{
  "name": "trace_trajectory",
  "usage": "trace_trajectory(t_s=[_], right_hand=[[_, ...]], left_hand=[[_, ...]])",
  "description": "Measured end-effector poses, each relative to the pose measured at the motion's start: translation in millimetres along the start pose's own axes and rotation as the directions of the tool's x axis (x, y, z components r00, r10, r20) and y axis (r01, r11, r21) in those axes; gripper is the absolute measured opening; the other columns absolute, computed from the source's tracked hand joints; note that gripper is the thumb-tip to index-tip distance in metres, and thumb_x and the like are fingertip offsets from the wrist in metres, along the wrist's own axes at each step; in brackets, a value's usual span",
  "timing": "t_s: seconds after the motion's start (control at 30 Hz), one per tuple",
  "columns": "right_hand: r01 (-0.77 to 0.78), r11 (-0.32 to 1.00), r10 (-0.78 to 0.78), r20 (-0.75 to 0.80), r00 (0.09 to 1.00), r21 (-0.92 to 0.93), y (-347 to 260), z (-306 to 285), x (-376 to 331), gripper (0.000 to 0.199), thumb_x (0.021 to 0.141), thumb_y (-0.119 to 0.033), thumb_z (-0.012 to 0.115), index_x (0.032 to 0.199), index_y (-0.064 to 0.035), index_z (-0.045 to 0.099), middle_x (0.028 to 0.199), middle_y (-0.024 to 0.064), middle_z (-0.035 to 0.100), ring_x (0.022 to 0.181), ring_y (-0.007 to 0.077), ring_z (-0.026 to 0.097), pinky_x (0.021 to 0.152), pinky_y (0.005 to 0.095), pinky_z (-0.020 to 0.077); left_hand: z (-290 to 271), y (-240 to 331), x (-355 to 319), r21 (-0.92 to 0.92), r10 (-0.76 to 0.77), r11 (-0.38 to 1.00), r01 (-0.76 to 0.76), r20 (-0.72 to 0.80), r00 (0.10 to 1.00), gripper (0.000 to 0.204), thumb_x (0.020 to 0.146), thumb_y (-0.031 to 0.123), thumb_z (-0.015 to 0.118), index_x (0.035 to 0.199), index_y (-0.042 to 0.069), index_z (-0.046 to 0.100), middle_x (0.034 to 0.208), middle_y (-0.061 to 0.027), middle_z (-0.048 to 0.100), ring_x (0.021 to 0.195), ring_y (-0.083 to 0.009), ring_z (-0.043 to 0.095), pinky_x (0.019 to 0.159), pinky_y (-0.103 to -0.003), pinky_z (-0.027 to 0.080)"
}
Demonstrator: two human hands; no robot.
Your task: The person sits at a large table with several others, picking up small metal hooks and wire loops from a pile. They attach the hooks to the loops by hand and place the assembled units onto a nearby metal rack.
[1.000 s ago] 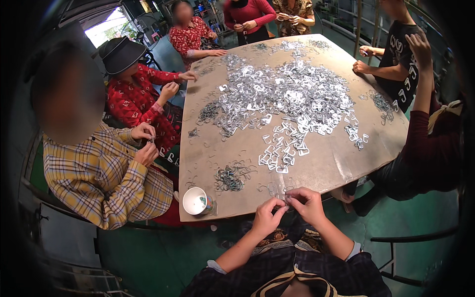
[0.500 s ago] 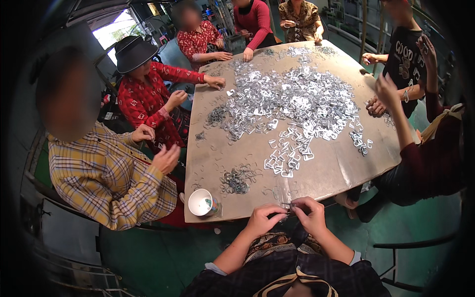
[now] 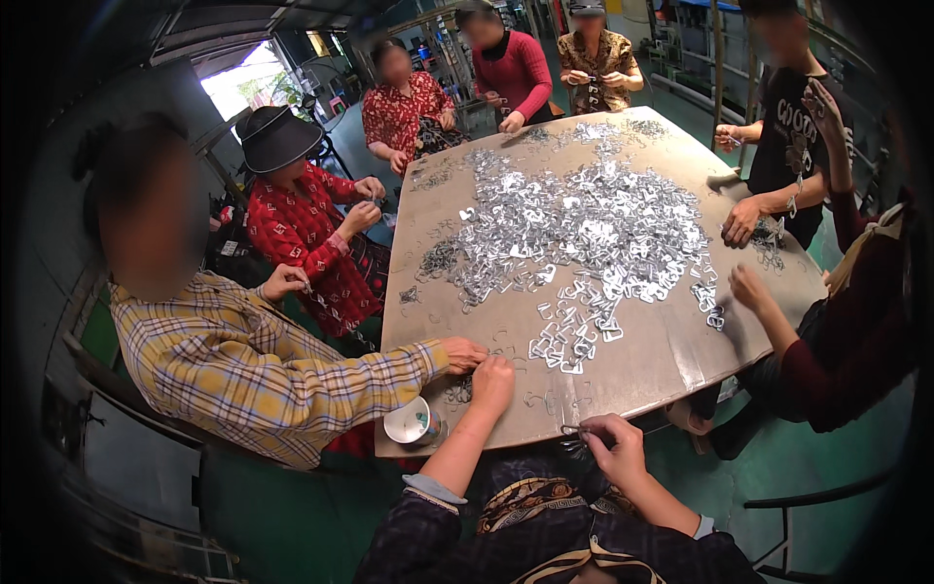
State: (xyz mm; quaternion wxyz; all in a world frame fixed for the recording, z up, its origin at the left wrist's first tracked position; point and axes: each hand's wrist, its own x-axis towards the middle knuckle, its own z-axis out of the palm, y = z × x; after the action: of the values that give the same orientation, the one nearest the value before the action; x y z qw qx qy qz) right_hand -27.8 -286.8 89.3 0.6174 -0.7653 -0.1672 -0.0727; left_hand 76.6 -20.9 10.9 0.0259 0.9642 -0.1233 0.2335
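Observation:
My left hand (image 3: pixel 492 383) reaches over the table's near left part, fingers curled down at a small pile of dark wire hooks (image 3: pixel 459 390). Its fingertips are hidden, so whatever they pinch cannot be made out. At the table's near edge, my right hand (image 3: pixel 619 452) is closed, thumb and fingers pinching a small bunch of metal hooks (image 3: pixel 576 446). A co-worker's hand (image 3: pixel 464 355) in a yellow plaid sleeve touches the same area, right beside my left hand. A white paper cup (image 3: pixel 409 422) stands left of my left forearm.
A large heap of silvery metal buckles (image 3: pixel 584 219) covers the middle of the brown table (image 3: pixel 662 365); a smaller group (image 3: pixel 566 336) lies nearer me. Several co-workers stand or sit around the table. At right, a bare hand (image 3: pixel 751 288) with a dark red sleeve extends over the table.
My left hand has left my right and moved forward and left to the dark hooks. The plaid-sleeved co-worker's arm has reached onto the table beside it. My right hand keeps its pinch.

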Motion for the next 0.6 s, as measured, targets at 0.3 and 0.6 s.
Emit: trace_trajectory(t_s=[0.3, 0.6], right_hand=[[0.008, 0.999, -0.008, 0.016, 1.0, -0.032, -6.2, -2.7, -5.7, 0.021, 0.077, 0.006, 0.069, 0.095, -0.0026, 0.068, 0.083, 0.0112, 0.066, 0.074, 0.0194, 0.067, 0.064, 0.0278, 0.0517], [0.03, 0.999, -0.029, 0.028, 0.999, -0.026, -12.6, 0.2, -7.3, 0.02, 0.077, 0.006, 0.069, 0.096, -0.002, 0.068, 0.084, 0.0122, 0.067, 0.074, 0.0206, 0.068, 0.064, 0.0288, 0.0525]], left_hand=[[-18.4, 9.4, -1.0, -0.042, -0.111, 0.993, 0.112, 0.029, 0.993, 0.009, 0.076, 0.008, 0.058, 0.08, 0.003, 0.065, 0.081, -0.0113, 0.062, 0.084, -0.028, 0.062, 0.072, -0.038, 0.052], [-32.7, 8.3, 7.3, -0.121, -0.188, 0.973, 0.198, 0.095, 0.978, 0.008, 0.075, 0.011, 0.063, 0.079, 0.005, 0.067, 0.086, -0.0115, 0.064, 0.089, -0.0307, 0.061, 0.077, -0.042, 0.051]])
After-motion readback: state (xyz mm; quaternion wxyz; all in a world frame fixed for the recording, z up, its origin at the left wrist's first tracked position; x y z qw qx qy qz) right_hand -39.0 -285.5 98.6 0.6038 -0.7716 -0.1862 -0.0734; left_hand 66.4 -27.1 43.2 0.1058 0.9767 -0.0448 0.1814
